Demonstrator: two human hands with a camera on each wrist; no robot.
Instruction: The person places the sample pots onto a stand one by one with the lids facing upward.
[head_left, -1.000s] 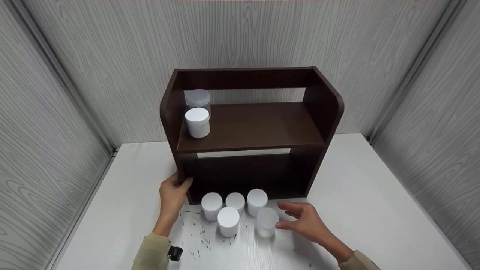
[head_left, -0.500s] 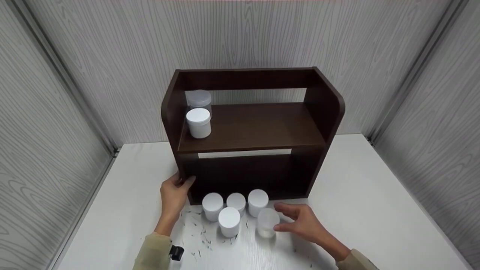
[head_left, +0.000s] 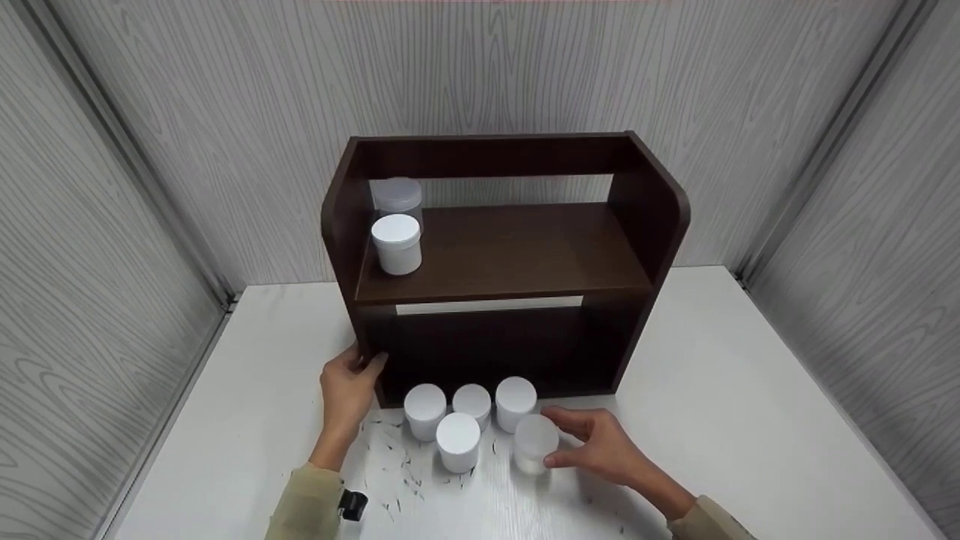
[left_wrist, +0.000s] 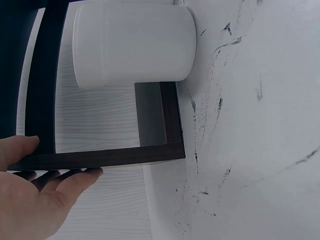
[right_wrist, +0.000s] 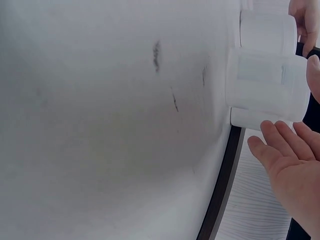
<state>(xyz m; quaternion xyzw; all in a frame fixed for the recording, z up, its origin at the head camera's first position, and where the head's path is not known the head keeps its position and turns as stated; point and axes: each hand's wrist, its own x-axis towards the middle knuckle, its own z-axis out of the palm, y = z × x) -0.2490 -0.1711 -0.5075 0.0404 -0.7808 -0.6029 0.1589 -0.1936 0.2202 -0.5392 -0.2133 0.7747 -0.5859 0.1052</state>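
At the left, my left hand [head_left: 347, 391] grips the lower side panel of a dark brown two-tier shelf [head_left: 502, 255]; the left wrist view has the thumb inside and the fingers outside the panel [left_wrist: 100, 158]. My right hand [head_left: 606, 448] is at a translucent lidded jar [head_left: 535, 448], fingers spread around its right side. The thumb tip overlaps the jar's front right edge in the head view, and the index finger reaches behind it. In the right wrist view, the fingers [right_wrist: 285, 140] are extended beside the jar, with the thumb near its lid.
Several white lidded jars [head_left: 458, 444] stand close together at the shelf's front edge, left of the translucent one. On the upper tier are a white jar [head_left: 397, 247] and a translucent jar [head_left: 400, 195]. Dark marks streak the white table [head_left: 247, 450]. Grey wood-grain panels enclose the sides and back.
My right hand has moved slightly left, its thumb and index finger coming closer around the translucent jar. My left hand keeps its grip on the shelf; the jars stay put.
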